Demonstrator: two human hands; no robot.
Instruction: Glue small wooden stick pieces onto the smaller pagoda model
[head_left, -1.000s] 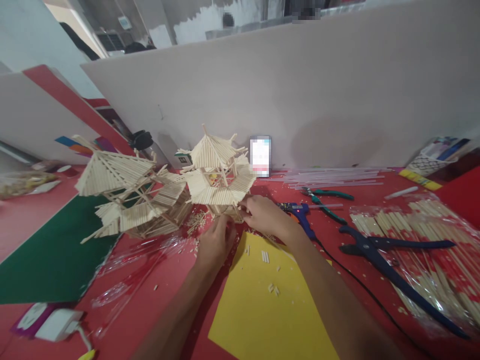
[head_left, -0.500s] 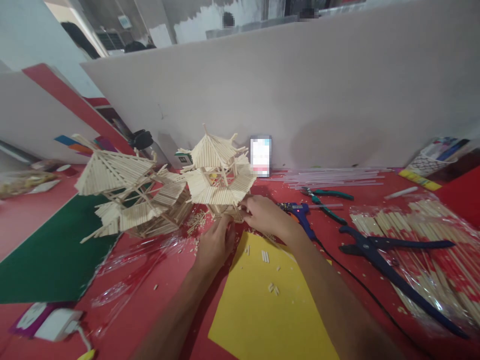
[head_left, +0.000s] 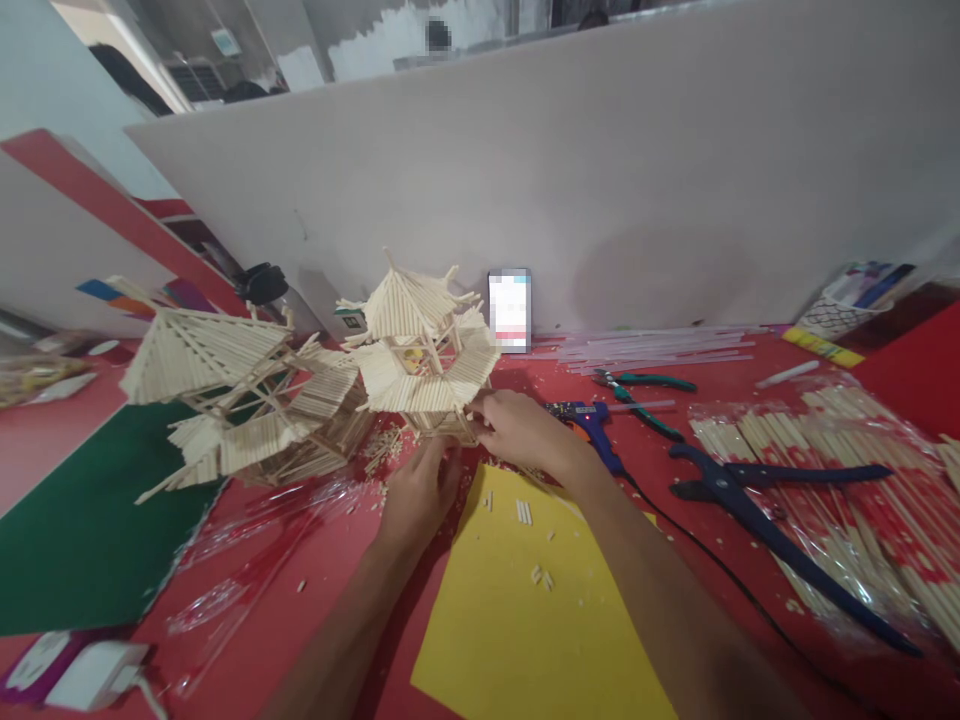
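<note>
A small pagoda model of pale wooden sticks [head_left: 424, 345] stands on the red table [head_left: 315, 560] in front of the grey partition. My left hand [head_left: 415, 492] reaches to its base from below, fingers curled against the lowest sticks. My right hand [head_left: 517, 430] pinches the base at its right corner, fingers closed on the sticks. A second, larger stick building [head_left: 225, 400] leans just left of the pagoda. A yellow sheet [head_left: 525, 610] with a few cut stick bits lies under my forearms.
A blue glue gun [head_left: 592, 425] with its black cord lies right of my hand. Green pliers [head_left: 637, 392], large blue cutters [head_left: 757, 505], bagged sticks [head_left: 847, 480], glue rods [head_left: 660, 348], a phone [head_left: 509, 310], a green mat [head_left: 82, 520] and a white charger [head_left: 90, 675] surround them.
The view has shifted slightly, so everything sits a bit further left and lower. Both hands stay at the pagoda's base with almost no movement.
</note>
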